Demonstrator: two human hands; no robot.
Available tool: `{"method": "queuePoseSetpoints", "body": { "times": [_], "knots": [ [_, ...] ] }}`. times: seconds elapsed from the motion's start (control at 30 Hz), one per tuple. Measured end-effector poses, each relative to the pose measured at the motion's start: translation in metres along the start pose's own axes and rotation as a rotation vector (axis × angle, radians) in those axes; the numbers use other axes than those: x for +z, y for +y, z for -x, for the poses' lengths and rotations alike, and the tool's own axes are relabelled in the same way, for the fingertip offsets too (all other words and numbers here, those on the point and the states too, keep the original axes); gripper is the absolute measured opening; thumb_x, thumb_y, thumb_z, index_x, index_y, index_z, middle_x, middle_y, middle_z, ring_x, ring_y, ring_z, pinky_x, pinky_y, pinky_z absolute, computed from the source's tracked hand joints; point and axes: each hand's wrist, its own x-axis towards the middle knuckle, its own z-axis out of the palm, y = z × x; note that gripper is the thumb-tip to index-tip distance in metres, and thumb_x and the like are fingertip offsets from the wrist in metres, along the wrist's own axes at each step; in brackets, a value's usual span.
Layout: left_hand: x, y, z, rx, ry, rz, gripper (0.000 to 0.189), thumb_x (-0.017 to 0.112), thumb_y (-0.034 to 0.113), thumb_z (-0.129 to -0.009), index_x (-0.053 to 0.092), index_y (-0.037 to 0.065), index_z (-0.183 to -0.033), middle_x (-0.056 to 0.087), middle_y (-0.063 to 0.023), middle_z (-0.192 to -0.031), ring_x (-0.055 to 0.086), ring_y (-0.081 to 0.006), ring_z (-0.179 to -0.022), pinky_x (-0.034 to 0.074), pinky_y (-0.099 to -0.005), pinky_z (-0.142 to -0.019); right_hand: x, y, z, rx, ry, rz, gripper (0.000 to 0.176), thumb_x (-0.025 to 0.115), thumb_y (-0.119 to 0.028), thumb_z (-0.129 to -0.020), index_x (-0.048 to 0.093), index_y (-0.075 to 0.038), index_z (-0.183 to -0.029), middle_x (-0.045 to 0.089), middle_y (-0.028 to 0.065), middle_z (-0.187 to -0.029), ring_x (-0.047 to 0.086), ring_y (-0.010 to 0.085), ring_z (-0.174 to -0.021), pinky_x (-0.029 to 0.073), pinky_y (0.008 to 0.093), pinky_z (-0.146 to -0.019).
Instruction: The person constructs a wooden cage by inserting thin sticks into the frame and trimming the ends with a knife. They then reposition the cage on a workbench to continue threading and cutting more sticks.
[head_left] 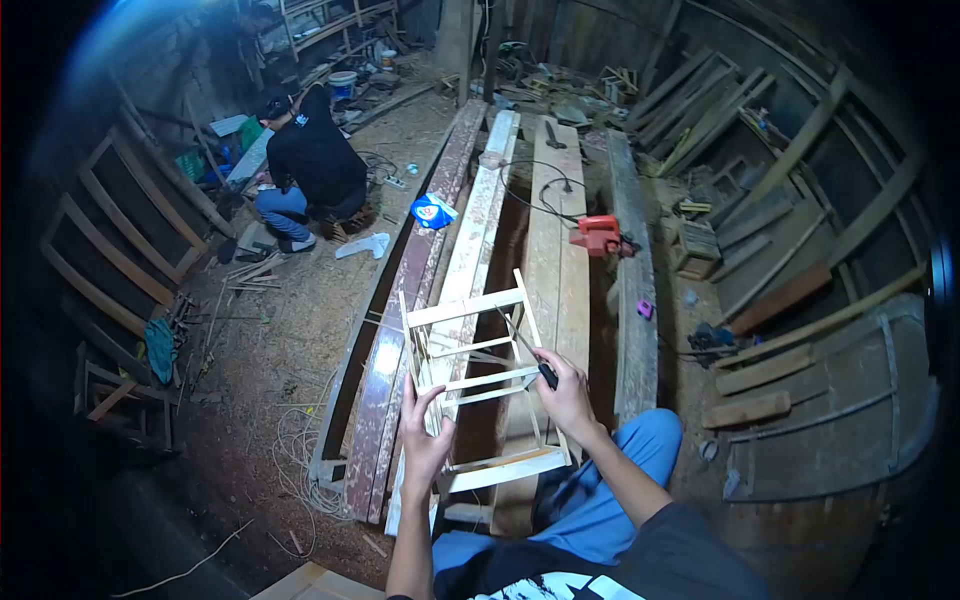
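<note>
A small frame of pale wooden slats and legs (465,310), like a little stool's, rests tilted across the planks in front of me. My left hand (424,440) grips its near left side, with the thumb and fingers around the slats. In my right hand (568,395), by the right side of the frame, is a black-handled knife (547,376). Its thin blade points up and left into the frame, beside the right-hand slats. My fingers are wrapped around the handle and hide part of it.
Long planks (555,270) form the bench under the frame. On them lie a red power tool (600,237) with a black cord, a blue packet (430,211) and a pink tape measure (645,309). Another person (315,155) crouches at left. Wooden panels (830,400) lean at right.
</note>
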Motion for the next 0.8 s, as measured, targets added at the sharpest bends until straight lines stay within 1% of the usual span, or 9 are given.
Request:
{"method": "queuePoseSetpoints", "body": {
  "times": [0.17,0.47,0.5,0.57,0.6,0.63,0.7,0.73,0.8],
  "knots": [
    [0.101,-0.029,-0.072,-0.008,0.017,-0.017,0.050,0.063,0.001,-0.077,0.069,0.007,-0.126,0.024,-0.0303,-0.166,0.032,-0.0457,-0.151,0.032,-0.0459,-0.121,-0.003,0.104,-0.081,-0.021,0.051,0.007,0.041,0.062,0.004,-0.084,0.066,0.000,-0.125,0.070,0.0240,-0.113,0.069,0.0392,-0.106,0.054,0.0423,-0.093],
    [0.298,-0.110,-0.206,0.005,-0.211,0.077,0.049,0.067,-0.001,-0.079,0.068,0.004,-0.128,0.018,-0.0259,-0.169,0.020,-0.0385,-0.157,0.024,-0.0418,-0.124,-0.020,0.298,-0.168,0.128,0.325,0.046,0.046,0.063,0.006,-0.088,0.064,-0.004,-0.132,0.069,0.0235,-0.116,0.064,0.0423,-0.103,0.050,0.0477,-0.091],
    [0.312,-0.113,-0.213,-0.011,-0.251,0.011,0.051,0.066,-0.002,-0.080,0.067,0.004,-0.130,0.019,-0.0232,-0.170,0.024,-0.0335,-0.157,0.043,-0.0367,-0.111,-0.022,0.311,-0.170,0.185,0.319,0.105,0.046,0.063,0.007,-0.089,0.063,-0.004,-0.134,0.068,0.0238,-0.119,0.064,0.0424,-0.101,0.050,0.0483,-0.090],
    [0.331,-0.111,-0.225,-0.297,-0.349,0.019,0.053,0.066,-0.003,-0.080,0.067,0.005,-0.132,0.020,-0.0202,-0.171,0.028,-0.0270,-0.156,0.053,-0.0267,-0.084,-0.024,0.339,-0.172,0.163,0.283,0.165,0.048,0.060,0.007,-0.091,0.061,-0.005,-0.137,0.067,0.0224,-0.124,0.063,0.0426,-0.106,0.050,0.0484,-0.092],
    [0.342,-0.115,-0.228,-0.112,-0.313,0.011,0.054,0.065,-0.003,-0.081,0.066,0.006,-0.134,0.020,-0.0186,-0.171,0.034,-0.0224,-0.153,0.046,-0.0202,-0.062,-0.024,0.345,-0.173,0.167,0.282,0.160,0.048,0.060,0.007,-0.091,0.061,-0.005,-0.137,0.067,0.0224,-0.124,0.063,0.0426,-0.106,0.050,0.0484,-0.092],
    [0.345,-0.115,-0.228,-0.277,-0.336,0.018,0.052,0.065,-0.002,-0.082,0.066,0.005,-0.133,0.019,-0.0194,-0.171,0.034,-0.0279,-0.153,0.054,-0.0261,-0.080,-0.021,0.349,-0.177,0.200,0.283,0.132,0.049,0.059,0.007,-0.091,0.059,-0.005,-0.138,0.066,0.0218,-0.127,0.062,0.0429,-0.110,0.049,0.0484,-0.095],
    [0.355,-0.125,-0.233,-0.016,-0.262,-0.097,0.051,0.064,-0.002,-0.081,0.066,0.005,-0.132,0.019,-0.0198,-0.171,0.031,-0.0335,-0.154,0.050,-0.0374,-0.105,-0.018,0.351,-0.190,0.237,0.282,0.097,0.050,0.059,0.008,-0.090,0.058,-0.005,-0.139,0.065,0.0213,-0.129,0.062,0.0431,-0.113,0.049,0.0483,-0.097],
    [0.355,-0.127,-0.233,-0.183,-0.271,-0.016,0.051,0.064,-0.002,-0.080,0.066,0.005,-0.131,0.018,-0.0205,-0.171,0.025,-0.0376,-0.156,0.035,-0.0459,-0.120,-0.021,0.347,-0.193,0.228,0.259,0.086,0.051,0.058,0.009,-0.090,0.058,-0.004,-0.139,0.065,0.0213,-0.131,0.061,0.0433,-0.115,0.049,0.0481,-0.098],
    [0.357,-0.135,-0.236,-0.076,-0.260,-0.062,0.051,0.064,-0.002,-0.079,0.066,0.004,-0.130,0.019,-0.0217,-0.170,0.023,-0.0382,-0.156,0.035,-0.0457,-0.121,-0.023,0.353,-0.194,0.188,0.243,0.085,0.051,0.058,0.009,-0.090,0.058,-0.003,-0.139,0.065,0.0209,-0.132,0.060,0.0432,-0.118,0.049,0.0485,-0.100]
  ]
}}
